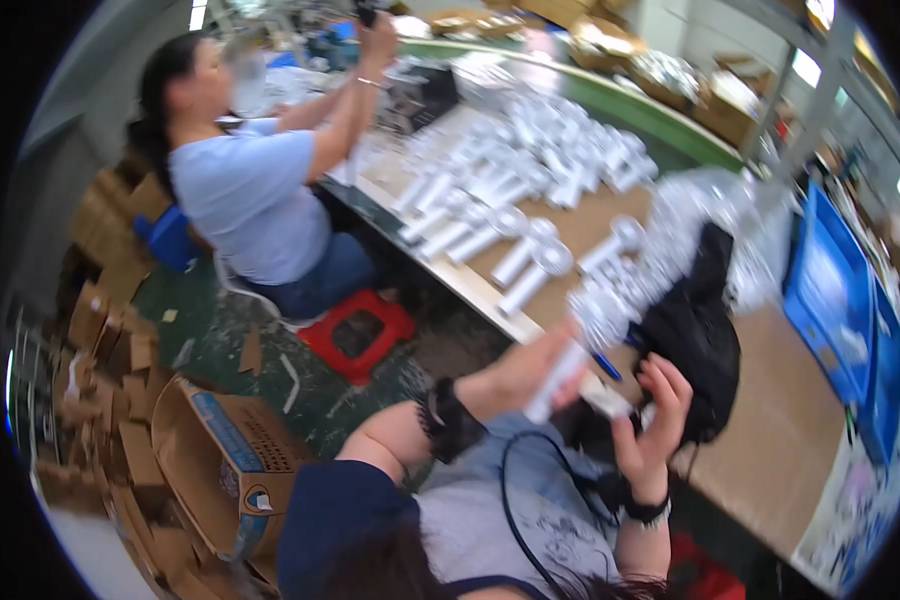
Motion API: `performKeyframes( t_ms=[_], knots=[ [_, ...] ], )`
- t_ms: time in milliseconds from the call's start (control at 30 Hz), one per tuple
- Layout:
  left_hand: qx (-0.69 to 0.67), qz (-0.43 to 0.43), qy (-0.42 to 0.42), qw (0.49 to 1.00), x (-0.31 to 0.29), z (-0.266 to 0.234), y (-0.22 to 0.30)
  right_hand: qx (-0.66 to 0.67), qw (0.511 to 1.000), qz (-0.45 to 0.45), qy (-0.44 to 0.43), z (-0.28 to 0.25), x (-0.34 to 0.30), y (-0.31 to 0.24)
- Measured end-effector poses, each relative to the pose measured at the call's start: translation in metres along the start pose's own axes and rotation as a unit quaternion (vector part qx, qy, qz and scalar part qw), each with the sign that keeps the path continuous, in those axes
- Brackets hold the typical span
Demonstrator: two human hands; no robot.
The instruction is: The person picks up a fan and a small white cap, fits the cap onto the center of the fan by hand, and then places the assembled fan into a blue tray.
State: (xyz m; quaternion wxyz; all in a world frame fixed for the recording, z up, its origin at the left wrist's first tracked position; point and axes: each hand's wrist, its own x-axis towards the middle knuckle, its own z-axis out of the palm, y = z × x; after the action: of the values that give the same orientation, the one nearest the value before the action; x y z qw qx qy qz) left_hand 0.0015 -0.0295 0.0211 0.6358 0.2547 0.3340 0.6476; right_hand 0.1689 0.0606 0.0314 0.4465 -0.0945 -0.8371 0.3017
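Note:
My left hand is closed around the white handle of a blurred, shower-head-like piece, whose round clear head points away from me. To its right, my right hand is raised with thumb and fingers apart. A small whitish piece shows between the two hands; what supports it is unclear. Many similar white pieces with round heads lie in rows and a heap on the table beyond my hands. A blue pen lies near my left hand.
A black bag and clear plastic bags sit on the table. Blue trays stand at right. Another person sits at far left, beside a red stool. An open cardboard box is at lower left.

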Motion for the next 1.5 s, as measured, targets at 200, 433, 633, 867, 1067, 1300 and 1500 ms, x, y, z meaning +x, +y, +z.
performKeyframes(
  t_ms=[200, 433, 633, 867, 1067, 1300, 1500],
  knots=[
    [-0.091, -0.01, 0.034, 0.995, 0.0, 0.013, 0.025, 0.052, 0.998, 0.024, 0.013, 0.0, -0.002, 0.009],
    [-0.078, -0.032, 0.013, 0.996, -0.006, 0.02, 0.02, 0.057, 0.998, 0.021, 0.0, -0.002, -0.008, 0.01],
    [-0.045, -0.047, -0.016, 0.998, -0.009, 0.018, 0.016, 0.081, 0.997, 0.009, -0.007, -0.003, -0.008, 0.011],
    [0.113, -0.054, -0.002, 0.992, -0.015, 0.031, 0.022, 0.296, 0.941, 0.158, 0.041, 0.002, 0.005, 0.015],
    [0.17, -0.066, -0.036, 0.983, -0.011, 0.029, 0.021, 0.283, 0.944, 0.169, -0.022, 0.001, 0.02, 0.016],
    [0.337, -0.054, -0.052, 0.939, -0.014, 0.025, 0.018, 0.216, 0.951, 0.173, -0.137, -0.005, 0.028, 0.016],
    [0.464, -0.046, -0.073, 0.881, -0.019, 0.029, 0.022, 0.211, 0.935, 0.23, -0.171, -0.013, 0.018, 0.01]
  ],
)
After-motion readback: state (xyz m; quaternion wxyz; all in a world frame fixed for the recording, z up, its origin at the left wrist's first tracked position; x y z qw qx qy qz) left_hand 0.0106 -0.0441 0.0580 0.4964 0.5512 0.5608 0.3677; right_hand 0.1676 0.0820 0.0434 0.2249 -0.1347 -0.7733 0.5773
